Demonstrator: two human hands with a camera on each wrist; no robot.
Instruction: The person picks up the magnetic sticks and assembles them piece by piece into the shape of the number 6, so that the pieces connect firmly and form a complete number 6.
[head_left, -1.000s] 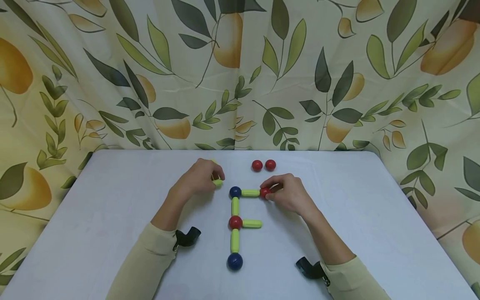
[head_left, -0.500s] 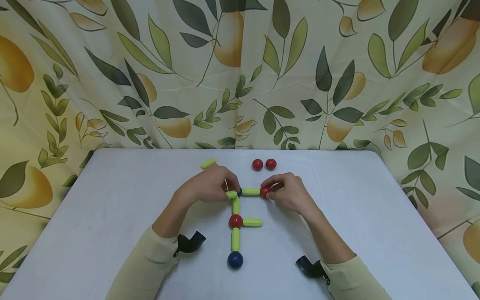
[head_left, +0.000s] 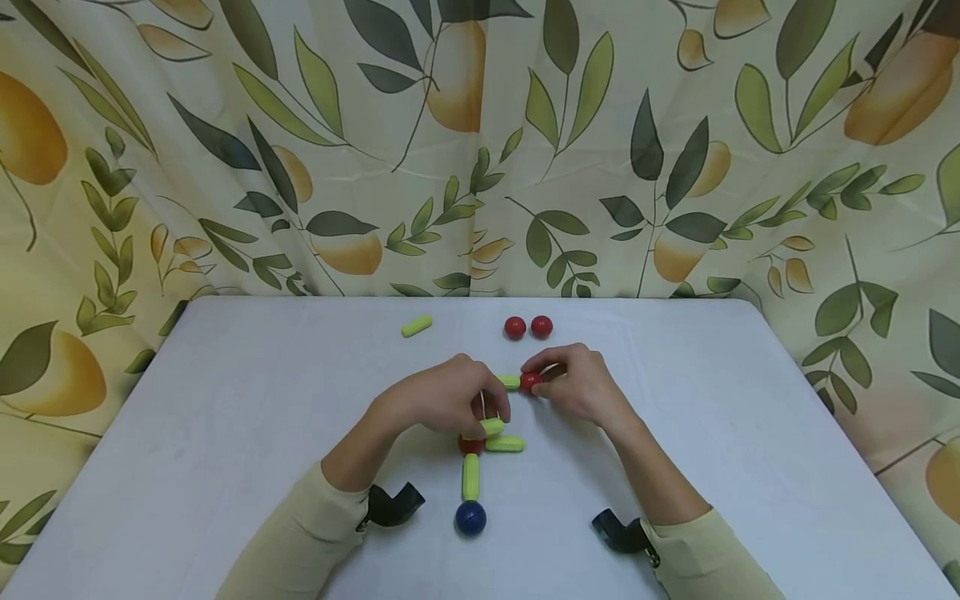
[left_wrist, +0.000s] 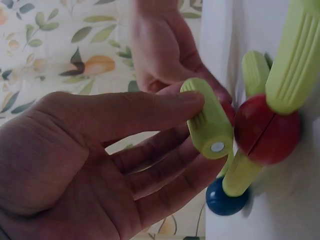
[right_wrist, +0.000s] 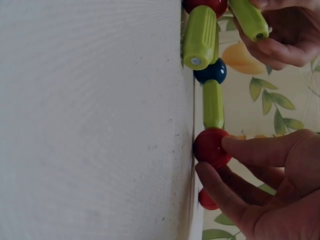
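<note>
Across my three views I count four red balls (head_left: 514,328) and two blue balls (head_left: 470,518), six in all, though one of the blue pair reaches me only through the wrist views. Of the yellow-green rods (head_left: 417,326) I make it six: four joined to balls, one of them hidden from me in the head view, one held, and one lying by itself. I also tally one left hand (head_left: 450,400), one right hand (head_left: 581,387), two sleeves (head_left: 296,529), two black wrist devices (head_left: 395,505) and one bench (head_left: 712,400).
</note>
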